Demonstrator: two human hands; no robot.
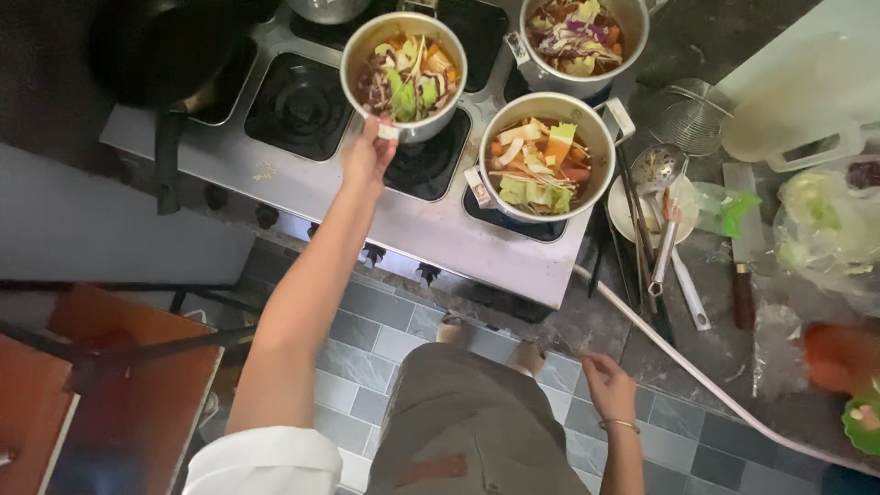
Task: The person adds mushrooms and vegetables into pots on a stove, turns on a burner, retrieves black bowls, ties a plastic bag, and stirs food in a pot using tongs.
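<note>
My left hand (368, 156) was clamped on the handle of a round steel pot (403, 73) heaped with chopped vegetables, over the silver gas stove (302, 183). My right hand (609, 385) hung loosely open, touching nothing.

Place: you are standing in a kitchen, cooking at a gas stove (367, 197).
Beyond your left fingers (378, 137): three metal pots (541, 158) of cut vegetables are sitting on the burners.
Right of those fingers: a ladle (662, 197), a wire skimmer (689, 119) and a knife (741, 261) are lying on a dark counter (733, 353).
Below your fingers: grey floor tiles (385, 344) are showing.
</note>
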